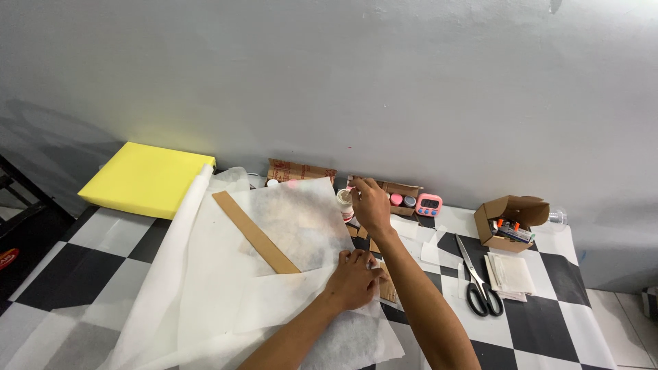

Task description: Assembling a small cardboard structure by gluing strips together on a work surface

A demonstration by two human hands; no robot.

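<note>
Fingers of the left hand (354,279) are pressed flat on white paper (274,274) at its right edge, beside a cardboard piece (388,288). Farther back, a small white bottle (344,203) is pinched by the right hand (371,205). Scissors (480,282) are seen right.

Light is soft and even, bright enough to read everything, with a warm glow on the grey wall (411,82) just above the yellow foam block (147,179) — a dim, shadowed patch darkens the wall's left side. Shadows under the black-handled scissors (478,281) and the open brown cardboard box (510,219) are faint and short. Focus is sharp at the centre — the checkered counter (548,322) bows slightly toward the edges, and the sheer white paper sheet (226,288) shows no glare.
</note>
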